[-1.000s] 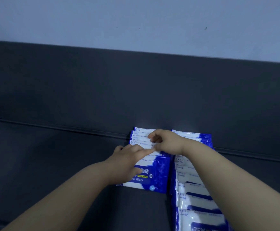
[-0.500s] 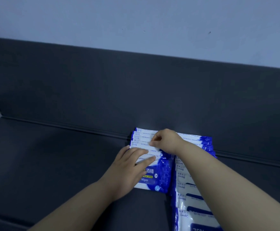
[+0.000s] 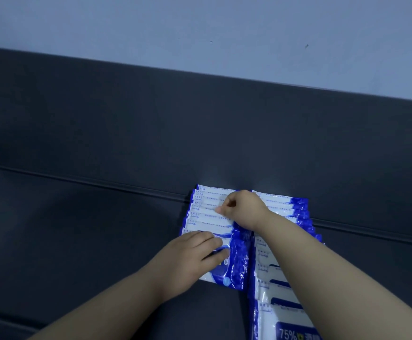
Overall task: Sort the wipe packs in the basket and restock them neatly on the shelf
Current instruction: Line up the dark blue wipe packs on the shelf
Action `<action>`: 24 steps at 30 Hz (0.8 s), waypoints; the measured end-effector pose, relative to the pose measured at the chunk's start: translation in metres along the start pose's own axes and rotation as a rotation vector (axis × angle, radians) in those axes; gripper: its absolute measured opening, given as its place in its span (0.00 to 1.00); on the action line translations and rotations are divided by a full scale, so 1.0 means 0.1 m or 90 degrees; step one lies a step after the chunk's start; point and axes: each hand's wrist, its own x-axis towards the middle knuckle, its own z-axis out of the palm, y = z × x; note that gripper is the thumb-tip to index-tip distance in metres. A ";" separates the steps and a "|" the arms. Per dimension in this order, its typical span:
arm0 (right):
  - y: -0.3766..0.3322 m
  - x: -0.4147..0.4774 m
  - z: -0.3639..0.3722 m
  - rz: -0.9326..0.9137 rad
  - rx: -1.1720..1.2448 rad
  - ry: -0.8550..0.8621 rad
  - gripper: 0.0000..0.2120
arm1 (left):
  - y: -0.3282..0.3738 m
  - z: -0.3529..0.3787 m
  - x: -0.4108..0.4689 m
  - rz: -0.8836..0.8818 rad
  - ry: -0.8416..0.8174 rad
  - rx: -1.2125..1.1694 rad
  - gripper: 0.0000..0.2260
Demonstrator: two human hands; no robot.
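Dark shelf (image 3: 77, 217) holds two wipe-pack rows (image 3: 288, 207); I judge restocking well advanced. Left hand (image 3: 190, 256) presses flat; right hand (image 3: 241, 207) pinches a pack (image 3: 207, 207).

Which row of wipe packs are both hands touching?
The left row: the left hand lies on its front pack, the right hand pinches a pack farther back. The right row has only a forearm over it.

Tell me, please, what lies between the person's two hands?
Overlapping wipe packs lie between the left hand and right hand, per the head view.
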 end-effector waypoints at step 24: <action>0.12 -0.38 0.06 -0.243 -0.223 0.022 0.17 | -0.03 -0.05 -0.10 -0.029 -0.135 -0.035 0.16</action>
